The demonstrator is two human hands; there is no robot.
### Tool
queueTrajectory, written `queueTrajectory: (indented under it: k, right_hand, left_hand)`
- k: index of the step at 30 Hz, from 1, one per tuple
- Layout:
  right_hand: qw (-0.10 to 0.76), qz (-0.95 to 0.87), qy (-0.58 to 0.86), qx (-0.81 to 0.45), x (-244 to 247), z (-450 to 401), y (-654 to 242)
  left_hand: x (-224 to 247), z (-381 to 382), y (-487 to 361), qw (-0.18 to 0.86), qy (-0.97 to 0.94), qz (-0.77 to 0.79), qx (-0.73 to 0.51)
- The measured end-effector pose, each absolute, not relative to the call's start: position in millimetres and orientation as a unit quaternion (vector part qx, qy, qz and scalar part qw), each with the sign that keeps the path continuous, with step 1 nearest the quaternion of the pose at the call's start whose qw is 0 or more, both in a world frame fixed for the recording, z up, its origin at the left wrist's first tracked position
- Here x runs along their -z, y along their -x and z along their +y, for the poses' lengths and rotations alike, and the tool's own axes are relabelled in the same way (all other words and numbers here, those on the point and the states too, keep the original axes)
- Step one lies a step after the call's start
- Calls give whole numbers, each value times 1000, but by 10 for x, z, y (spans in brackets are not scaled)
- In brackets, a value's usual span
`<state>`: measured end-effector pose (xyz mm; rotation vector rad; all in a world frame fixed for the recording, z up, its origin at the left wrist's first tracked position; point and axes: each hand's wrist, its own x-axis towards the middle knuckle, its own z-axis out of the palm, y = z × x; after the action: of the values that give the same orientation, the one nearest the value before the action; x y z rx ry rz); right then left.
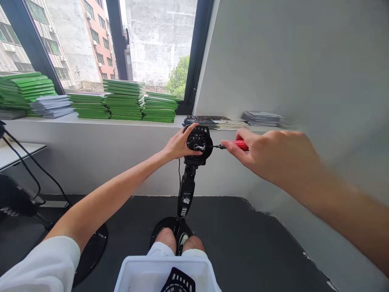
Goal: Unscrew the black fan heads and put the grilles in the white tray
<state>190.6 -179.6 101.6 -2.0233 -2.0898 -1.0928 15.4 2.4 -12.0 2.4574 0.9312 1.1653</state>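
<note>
Nearest, in front of the fan (187, 190), a white tub (167, 260) sits on the person's lap, with a black slotted part (180, 279) inside. Just beyond the tub is the fan's round base (164, 223), one shoe on it. Another black round base (96, 251) lies left of the fan. The hands are apart: the left hand (179, 144) grips the left side of the fan head (199, 138), thumb and fingers spread about it; the right hand (270, 150), right of the fan, is closed on a red-handled screwdriver (241, 145) pointing at the head's middle. Whether its tip touches, I cannot tell. Behind the fan, a sill (18, 122) bears green stacks (124, 101) to its left and pale papers (263, 118) to its right. Farthest behind the fan is a window (161, 40).
</note>
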Motion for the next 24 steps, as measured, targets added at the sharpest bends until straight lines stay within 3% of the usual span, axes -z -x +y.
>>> queueTrajectory:
  k: [3, 15, 18, 24]
  right_hand:
    - [32, -707, 633, 313, -1023, -1774, -1902]
    - [14, -672, 646, 362, -1066, -1784, -1881]
    - [22, -710, 630, 314, -1073, -1792, -1881]
    - [9, -680, 641, 355, -1024, -1781, -1868]
  left_hand:
    - [121, 24, -156, 134, -846, 322, -404]
    - [130, 31, -160, 139, -845, 319, -407]
    - [127, 32, -158, 141, -844, 321, -406]
    - [127, 36, -150, 140, -843, 321, -409]
